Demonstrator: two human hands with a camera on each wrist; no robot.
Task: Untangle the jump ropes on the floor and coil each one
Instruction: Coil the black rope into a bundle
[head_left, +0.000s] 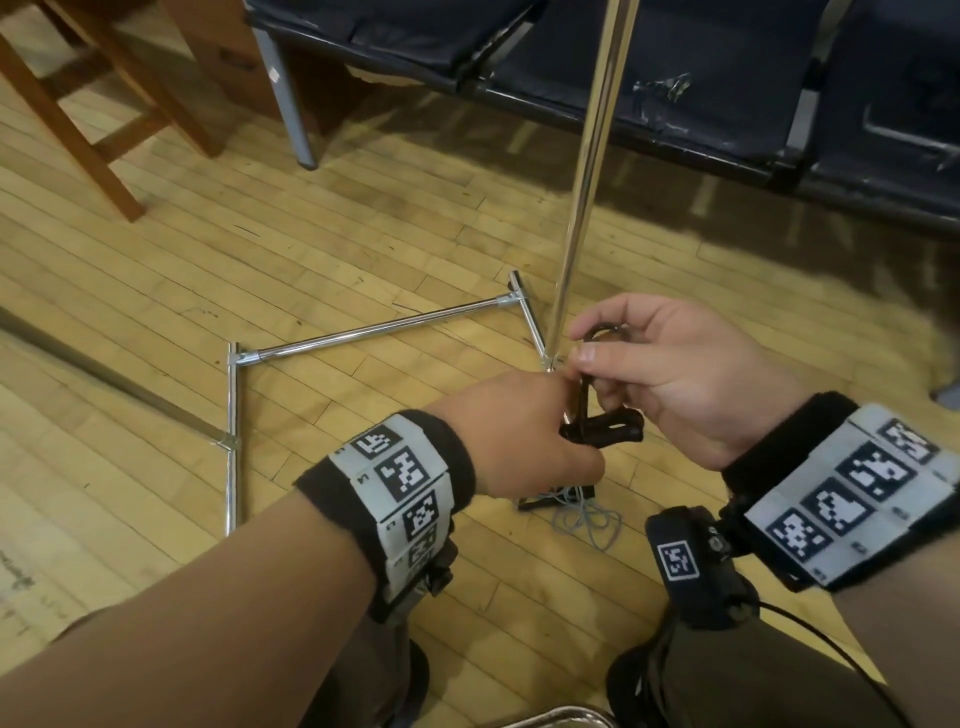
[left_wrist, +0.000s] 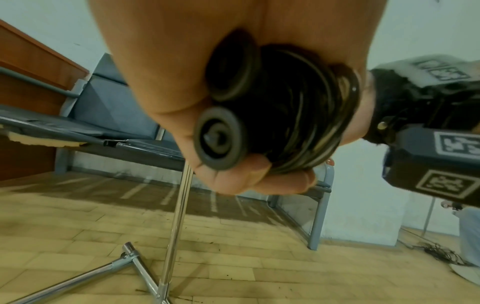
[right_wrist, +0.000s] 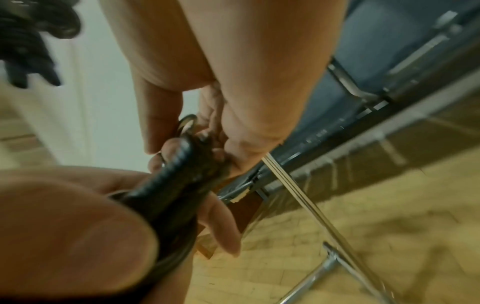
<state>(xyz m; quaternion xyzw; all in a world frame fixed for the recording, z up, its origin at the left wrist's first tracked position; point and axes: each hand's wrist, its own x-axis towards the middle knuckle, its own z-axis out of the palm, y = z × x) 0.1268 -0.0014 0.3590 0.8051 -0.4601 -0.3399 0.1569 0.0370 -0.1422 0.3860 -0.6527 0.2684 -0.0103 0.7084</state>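
Observation:
A black jump rope (head_left: 602, 431) is bundled between my hands above the wooden floor. My left hand (head_left: 524, 431) grips its two black handles (left_wrist: 221, 142) together with the wound cord (left_wrist: 306, 115). My right hand (head_left: 623, 358) pinches a loop of that cord (head_left: 602, 332) at the top of the bundle, thumb and fingers curled round it; the right wrist view shows the black cord (right_wrist: 171, 185) running between both hands. A second, grey jump rope (head_left: 582, 514) lies in a loose heap on the floor below my left hand, with a dark handle (head_left: 540, 501) beside it.
A chrome rack base (head_left: 374, 332) lies on the floor, with an upright chrome pole (head_left: 587, 171) just behind my hands. A dark bench (head_left: 675, 78) runs along the back. Wooden chair legs (head_left: 78, 130) stand at the far left. My legs are at the bottom.

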